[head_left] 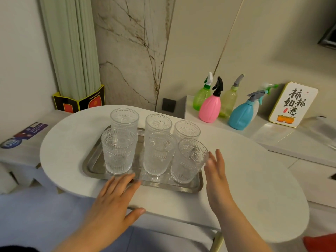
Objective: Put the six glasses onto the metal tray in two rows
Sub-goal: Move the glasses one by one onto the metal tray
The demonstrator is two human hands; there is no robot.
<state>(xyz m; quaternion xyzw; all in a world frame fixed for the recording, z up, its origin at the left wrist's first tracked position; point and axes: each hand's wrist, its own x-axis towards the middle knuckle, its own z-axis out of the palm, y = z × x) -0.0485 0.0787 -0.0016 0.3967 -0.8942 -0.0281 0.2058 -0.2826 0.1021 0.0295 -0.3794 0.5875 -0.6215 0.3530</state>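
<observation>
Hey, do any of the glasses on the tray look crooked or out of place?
Yes. The front-right glass leans left while the other five stand upright on the metal tray. The right hand is at its side, fingers open.

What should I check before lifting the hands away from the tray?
1. Six glasses on the tray: ok, three behind, three in front.
2. All upright: ok.
3. Near right glass inside the rim: ok, though close to the edge.
4. Right hand free of that glass: cannot tell, fingertips look to touch it.
5. Left hand holding nothing: ok, flat at the tray's near edge.
6. Rows evenly spaced: not ok, wider gap after the left pair.
</observation>
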